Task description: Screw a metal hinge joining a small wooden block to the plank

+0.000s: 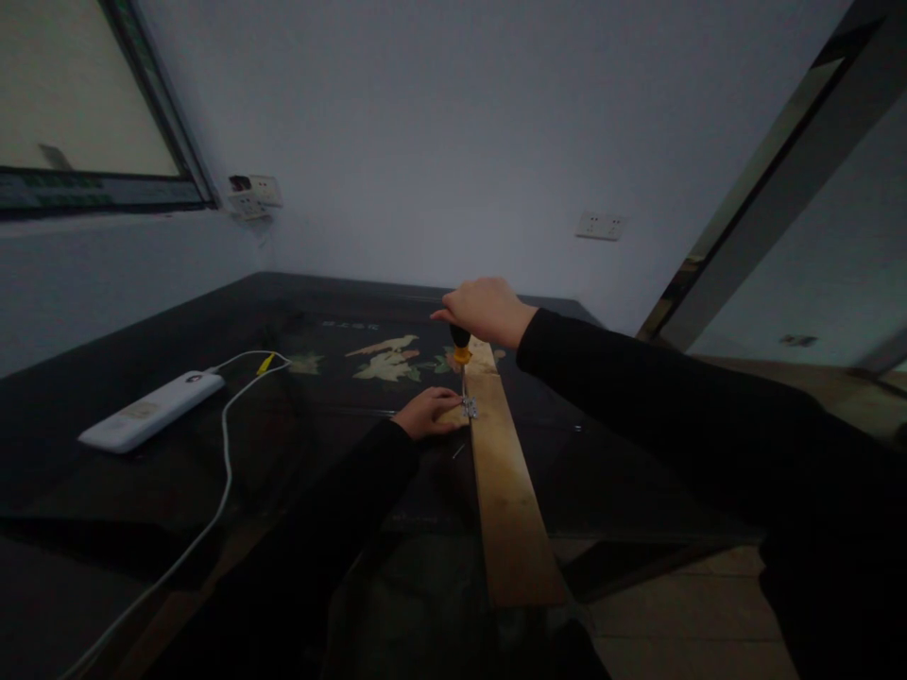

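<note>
A long wooden board [514, 491] lies on the dark table, its near end jutting past the edge toward me. At its left side sits a small metal hinge [470, 407], next to a short wooden piece [454, 416]. My left hand [427, 413] grips that short piece, fingertips beside the hinge. Above, my right hand [488, 310] is closed around the handle of a screwdriver [461, 353] with a black and yellow grip. The screwdriver stands nearly upright, its tip down at the hinge. A loose screw [458, 451] lies left of the board.
A white power bank [152, 411] rests on the table's left, with a white cable [227, 444] running over the near edge. The dark table [318, 293] bears a bird-and-flower picture and stands against the wall. A wall socket [600, 226] is behind.
</note>
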### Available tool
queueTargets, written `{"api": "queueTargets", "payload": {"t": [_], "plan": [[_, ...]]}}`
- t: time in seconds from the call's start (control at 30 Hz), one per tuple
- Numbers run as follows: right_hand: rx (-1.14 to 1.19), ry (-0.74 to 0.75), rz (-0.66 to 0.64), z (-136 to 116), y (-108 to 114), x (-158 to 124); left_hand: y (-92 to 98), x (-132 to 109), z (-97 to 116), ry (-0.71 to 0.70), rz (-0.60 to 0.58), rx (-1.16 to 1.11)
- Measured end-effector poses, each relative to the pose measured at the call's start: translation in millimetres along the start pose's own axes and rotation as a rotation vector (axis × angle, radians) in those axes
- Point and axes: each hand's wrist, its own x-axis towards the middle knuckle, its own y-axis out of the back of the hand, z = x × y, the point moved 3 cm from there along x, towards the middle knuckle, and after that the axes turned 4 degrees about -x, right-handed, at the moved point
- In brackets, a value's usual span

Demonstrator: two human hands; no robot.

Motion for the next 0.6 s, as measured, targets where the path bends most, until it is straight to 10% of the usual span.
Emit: {"api": "queueTargets", "payload": {"t": [0.23, 0.6], "plan": [[0.107, 0.259, -0.21, -5, -3, 6, -1.5, 0, 0, -0.007, -0.001, 0.004], [-0.061, 0.208, 0.06, -25, -3, 0, 0.9, 2, 1, -0.002, -0.002, 0.018]]}}
